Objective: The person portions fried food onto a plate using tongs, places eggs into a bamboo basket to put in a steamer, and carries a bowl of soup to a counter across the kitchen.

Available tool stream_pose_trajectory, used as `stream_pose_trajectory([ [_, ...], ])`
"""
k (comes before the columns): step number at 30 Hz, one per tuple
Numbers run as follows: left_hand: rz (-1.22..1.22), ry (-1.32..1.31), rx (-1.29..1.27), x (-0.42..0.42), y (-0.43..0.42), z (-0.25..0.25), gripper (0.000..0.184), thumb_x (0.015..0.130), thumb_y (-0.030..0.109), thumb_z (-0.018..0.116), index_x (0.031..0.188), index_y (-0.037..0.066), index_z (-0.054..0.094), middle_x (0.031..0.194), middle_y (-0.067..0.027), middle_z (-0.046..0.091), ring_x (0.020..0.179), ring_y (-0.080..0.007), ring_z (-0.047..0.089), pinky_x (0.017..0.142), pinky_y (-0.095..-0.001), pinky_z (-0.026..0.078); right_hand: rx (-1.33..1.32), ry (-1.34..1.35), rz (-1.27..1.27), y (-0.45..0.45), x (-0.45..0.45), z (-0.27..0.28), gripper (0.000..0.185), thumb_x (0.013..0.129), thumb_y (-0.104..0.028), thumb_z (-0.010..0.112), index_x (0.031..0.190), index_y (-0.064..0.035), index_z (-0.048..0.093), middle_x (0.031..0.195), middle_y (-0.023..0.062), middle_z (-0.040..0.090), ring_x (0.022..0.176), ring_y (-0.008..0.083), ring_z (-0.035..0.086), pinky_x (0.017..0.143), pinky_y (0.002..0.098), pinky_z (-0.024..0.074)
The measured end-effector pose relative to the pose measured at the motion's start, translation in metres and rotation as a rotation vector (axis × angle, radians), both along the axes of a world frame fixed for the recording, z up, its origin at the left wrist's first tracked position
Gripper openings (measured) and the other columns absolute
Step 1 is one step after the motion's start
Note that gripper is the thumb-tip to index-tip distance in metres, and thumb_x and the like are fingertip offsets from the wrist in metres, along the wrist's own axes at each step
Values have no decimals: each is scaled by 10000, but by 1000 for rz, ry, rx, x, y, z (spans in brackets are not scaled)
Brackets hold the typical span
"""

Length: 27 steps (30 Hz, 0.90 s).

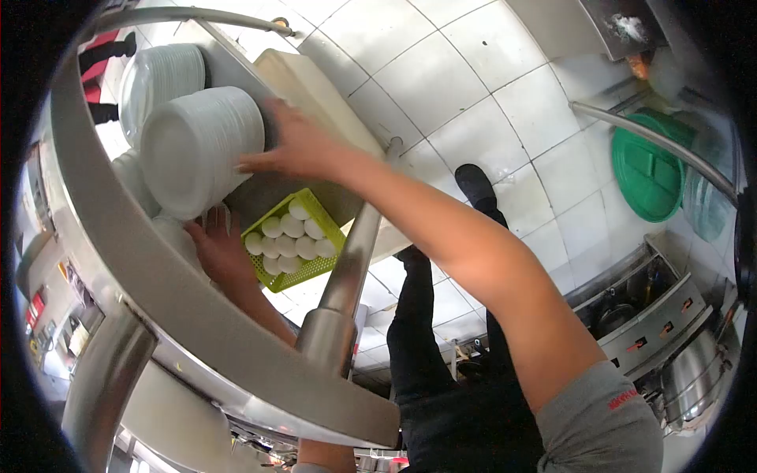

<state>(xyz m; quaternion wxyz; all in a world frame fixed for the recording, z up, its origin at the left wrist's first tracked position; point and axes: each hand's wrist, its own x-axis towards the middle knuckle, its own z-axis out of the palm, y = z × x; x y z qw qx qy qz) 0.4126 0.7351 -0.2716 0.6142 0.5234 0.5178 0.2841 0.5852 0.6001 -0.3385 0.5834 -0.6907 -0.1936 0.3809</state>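
A tall stack of white plates (189, 150) lies tipped on a steel shelf, its round faces turned sideways. My right hand (292, 143) is at the stack's right side with fingers spread; the thumb reaches its edge, and the hand is slightly blurred. Under the stack's lower edge, my left hand (221, 248) has its fingers apart, close to or touching the plates; I cannot tell which. A yellow-green plastic basket (315, 206) of several white eggs (292, 225) sits beside my left hand.
More plates (177, 67) stand behind the stack. A curved steel rim (181, 307) and a steel post (347, 284) lie between me and the shelf. On the right are a green tub (643, 173) and a steel cooking unit (654, 323). White tiles (426, 71) cover the floor.
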Motion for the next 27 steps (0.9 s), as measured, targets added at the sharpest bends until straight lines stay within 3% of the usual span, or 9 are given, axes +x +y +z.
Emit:
stream_pose_trajectory([
  [4,25,222,210,-60,-56,0,567,1011,302,552,1437,-36,395,1453,-246,446,1292,-399,493,1075,-540,405,-385,18,459,-49,-12,23,813,745,-592,766,1195,66,609,1127,287,665,1097,413,640,958,461,510],
  [7,-44,386,269,-112,-96,-6,550,1002,283,560,1426,-35,414,1441,-236,467,1285,-392,503,1077,-522,403,-359,-120,629,-51,-34,27,634,749,-506,767,1027,58,678,963,265,701,966,434,676,862,475,545],
  [13,-231,603,223,-215,-159,11,517,983,244,575,1403,-32,453,1416,-217,509,1272,-379,522,1083,-487,400,-356,-323,393,-27,-59,-10,359,819,-313,677,841,41,732,913,281,698,930,406,692,836,479,554],
  [16,-424,716,254,-242,-161,-5,502,974,225,583,1392,-31,472,1403,-207,530,1265,-372,531,1085,-470,398,-237,-616,514,-20,-48,-42,325,835,-283,658,836,34,727,880,255,694,890,425,685,810,486,549],
  [20,-757,948,299,-266,-168,-20,483,962,199,593,1376,-29,497,1387,-194,558,1256,-363,544,1089,-446,396,89,-675,357,-29,-35,-59,293,889,-247,626,867,32,712,903,258,692,878,436,683,803,489,545],
  [22,-420,699,340,-248,-188,-2,328,953,114,588,1241,-42,604,1290,-196,620,1162,-351,598,1015,-425,445,-285,-793,465,-25,-30,-59,262,895,-217,618,910,25,716,933,262,695,891,424,688,802,473,550],
  [23,-191,422,220,-242,-199,0,290,965,122,605,1206,-37,625,1286,-207,612,1159,-303,593,987,-403,450,-220,-580,367,-20,-29,-87,224,910,-200,620,943,2,711,912,211,719,844,342,707,762,403,560],
  [25,-271,721,488,-258,-213,0,326,983,155,605,1253,-28,598,1286,-197,614,1135,-276,592,980,-383,452,-159,-462,173,-38,-26,-67,219,918,-201,617,945,-3,707,891,191,715,820,312,699,742,385,556],
  [27,-212,595,215,-288,-241,-6,322,991,191,619,1226,-31,617,1245,-168,634,1060,-211,606,860,-312,501,-46,-362,-70,-75,-21,-37,215,926,-202,615,947,-7,703,871,171,711,795,282,691,723,367,552],
])
